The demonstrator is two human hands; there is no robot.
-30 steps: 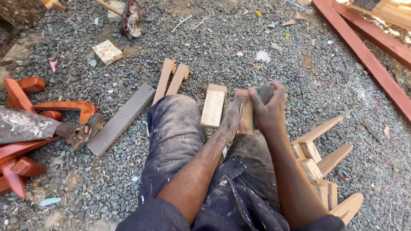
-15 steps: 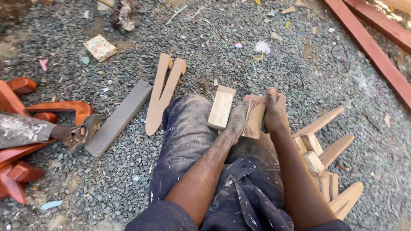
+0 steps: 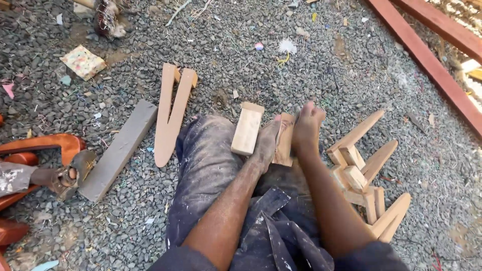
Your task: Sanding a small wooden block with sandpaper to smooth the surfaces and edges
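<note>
I sit on gravel with my dusty trousered legs stretched out. My left hand (image 3: 264, 143) grips the left side of a small pale wooden block (image 3: 284, 140) propped on my right knee. My right hand (image 3: 306, 128) is closed against the block's right edge; what it holds is hidden by the fingers. A second pale wooden block (image 3: 246, 129) rests on my left knee, just left of my left hand.
Two tapered wooden legs (image 3: 171, 111) and a grey plank (image 3: 118, 150) lie on the gravel to the left. A pile of cut wooden pieces (image 3: 362, 170) is at my right. Red timber beams (image 3: 432, 55) run along the upper right. Orange-red wooden parts (image 3: 35, 150) lie far left.
My right hand has slid down along the block's right edge from its far end. A green pad seen in it earlier is now out of sight. The view has shifted.
</note>
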